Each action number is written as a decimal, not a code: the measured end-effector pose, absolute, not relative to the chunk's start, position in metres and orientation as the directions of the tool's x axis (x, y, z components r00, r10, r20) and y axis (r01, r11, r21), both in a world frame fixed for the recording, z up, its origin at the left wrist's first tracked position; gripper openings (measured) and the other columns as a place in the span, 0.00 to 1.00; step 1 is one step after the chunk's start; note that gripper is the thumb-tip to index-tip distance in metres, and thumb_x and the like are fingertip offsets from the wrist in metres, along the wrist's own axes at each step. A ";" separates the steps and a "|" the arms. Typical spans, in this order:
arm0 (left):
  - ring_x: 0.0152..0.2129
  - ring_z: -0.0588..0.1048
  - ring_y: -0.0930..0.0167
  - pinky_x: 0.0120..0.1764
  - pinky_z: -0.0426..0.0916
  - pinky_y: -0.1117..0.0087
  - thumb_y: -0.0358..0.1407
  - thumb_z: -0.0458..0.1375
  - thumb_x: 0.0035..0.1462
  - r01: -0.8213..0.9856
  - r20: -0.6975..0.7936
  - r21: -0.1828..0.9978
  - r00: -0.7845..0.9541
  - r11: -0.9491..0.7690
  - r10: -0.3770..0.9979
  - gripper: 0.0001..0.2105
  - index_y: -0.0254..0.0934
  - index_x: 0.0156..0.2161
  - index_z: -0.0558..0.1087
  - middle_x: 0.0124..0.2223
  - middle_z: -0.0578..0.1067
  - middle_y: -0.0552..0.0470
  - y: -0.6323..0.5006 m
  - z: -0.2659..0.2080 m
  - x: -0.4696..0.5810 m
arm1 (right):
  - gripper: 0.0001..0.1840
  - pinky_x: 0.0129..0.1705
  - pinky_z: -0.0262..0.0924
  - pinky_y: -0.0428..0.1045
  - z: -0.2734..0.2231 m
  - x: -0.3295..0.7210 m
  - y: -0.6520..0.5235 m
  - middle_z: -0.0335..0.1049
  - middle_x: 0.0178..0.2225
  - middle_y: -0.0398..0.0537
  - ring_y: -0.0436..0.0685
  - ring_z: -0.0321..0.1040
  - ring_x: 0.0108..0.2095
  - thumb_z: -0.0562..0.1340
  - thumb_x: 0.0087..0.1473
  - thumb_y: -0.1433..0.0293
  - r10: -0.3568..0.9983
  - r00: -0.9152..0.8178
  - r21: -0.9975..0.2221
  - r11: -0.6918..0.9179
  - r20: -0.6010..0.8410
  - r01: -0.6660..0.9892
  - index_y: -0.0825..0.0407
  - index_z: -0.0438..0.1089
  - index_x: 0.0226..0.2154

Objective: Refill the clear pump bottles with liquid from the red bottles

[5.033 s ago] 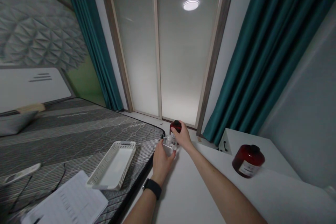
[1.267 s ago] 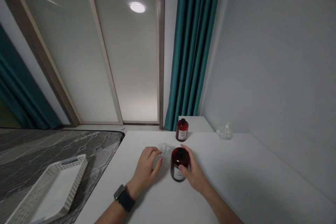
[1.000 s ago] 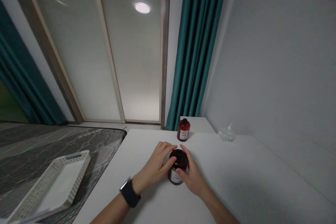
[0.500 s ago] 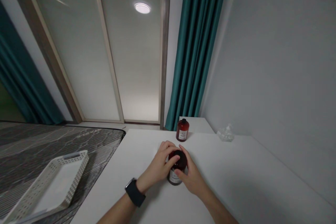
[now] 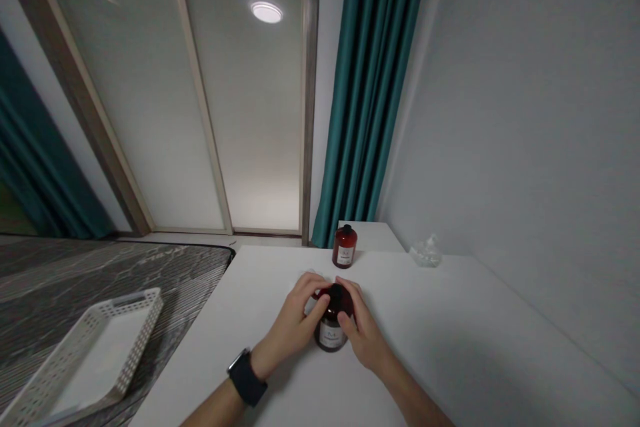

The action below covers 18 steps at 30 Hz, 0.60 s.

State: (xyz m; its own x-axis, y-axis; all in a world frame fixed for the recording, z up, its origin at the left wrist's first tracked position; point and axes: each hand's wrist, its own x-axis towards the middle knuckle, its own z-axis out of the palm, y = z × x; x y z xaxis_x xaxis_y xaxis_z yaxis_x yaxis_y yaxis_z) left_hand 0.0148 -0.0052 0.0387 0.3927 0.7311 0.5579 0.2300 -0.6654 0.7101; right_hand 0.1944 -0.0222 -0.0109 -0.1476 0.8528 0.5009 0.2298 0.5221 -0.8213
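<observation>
A dark red-brown bottle (image 5: 331, 335) with a white label and black cap stands upright on the white table (image 5: 260, 293), right before me. My left hand (image 5: 299, 315), with a dark watch on its wrist, curves around the bottle's upper left side; its thumb lies by the cap. My right hand (image 5: 367, 332) wraps the right side, thumb on the front of the shoulder. Both hands are closed on the bottle, and they hide much of its upper part. Behind the left fingers a small pale and reddish patch shows; I cannot tell what it is.
A second red-brown bottle (image 5: 345, 247) stands at the table's far edge. Crumpled clear plastic (image 5: 426, 252) lies to its right, near the wall. A white perforated basket (image 5: 90, 347) sits lower left, beyond the table edge. Teal curtains (image 5: 370, 100) hang behind.
My left hand's fingers and thumb have shifted slightly left off the cap, so more of it shows. More of the label shows too. The view has moved a little.
</observation>
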 end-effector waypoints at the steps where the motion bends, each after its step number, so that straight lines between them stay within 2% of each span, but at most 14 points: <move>1: 0.46 0.71 0.64 0.51 0.68 0.60 0.33 0.51 0.67 0.224 0.571 0.702 0.391 -0.676 0.722 0.10 0.39 0.49 0.72 0.46 0.73 0.45 -0.006 0.035 0.011 | 0.23 0.65 0.53 0.62 -0.010 0.195 -0.022 0.60 0.59 0.56 0.64 0.57 0.62 0.54 0.65 0.59 0.838 -0.105 -0.800 0.543 0.536 0.256 0.49 0.60 0.59; 3: 0.49 0.71 0.63 0.52 0.68 0.59 0.33 0.52 0.67 0.237 0.589 0.687 0.371 -0.687 0.718 0.11 0.40 0.52 0.71 0.49 0.73 0.43 -0.008 0.025 0.007 | 0.18 0.61 0.59 0.61 -0.009 0.194 -0.023 0.62 0.56 0.56 0.63 0.60 0.58 0.52 0.66 0.61 0.814 0.004 -0.779 0.554 0.581 0.293 0.48 0.64 0.55; 6: 0.52 0.70 0.62 0.55 0.67 0.56 0.33 0.53 0.66 0.263 0.619 0.660 0.341 -0.704 0.707 0.15 0.41 0.56 0.68 0.53 0.72 0.42 -0.010 0.009 0.007 | 0.15 0.56 0.63 0.60 -0.007 0.192 -0.027 0.63 0.51 0.54 0.62 0.64 0.53 0.53 0.66 0.65 0.774 0.113 -0.760 0.566 0.623 0.319 0.46 0.64 0.53; 12: 0.51 0.72 0.62 0.54 0.69 0.55 0.32 0.54 0.65 0.304 0.683 0.628 0.225 -0.716 0.695 0.16 0.42 0.56 0.68 0.53 0.72 0.43 -0.012 -0.004 0.017 | 0.15 0.59 0.59 0.63 -0.002 0.183 -0.036 0.62 0.51 0.55 0.64 0.61 0.55 0.52 0.65 0.69 0.742 0.076 -0.709 0.598 0.666 0.373 0.45 0.65 0.53; 18: 0.51 0.72 0.63 0.52 0.70 0.57 0.30 0.52 0.66 0.308 0.729 0.579 0.218 -0.755 0.649 0.18 0.44 0.59 0.66 0.53 0.72 0.44 -0.016 -0.003 0.021 | 0.16 0.58 0.62 0.58 -0.004 0.184 -0.035 0.65 0.49 0.52 0.60 0.65 0.53 0.51 0.67 0.66 0.802 0.043 -0.785 0.569 0.595 0.245 0.45 0.61 0.55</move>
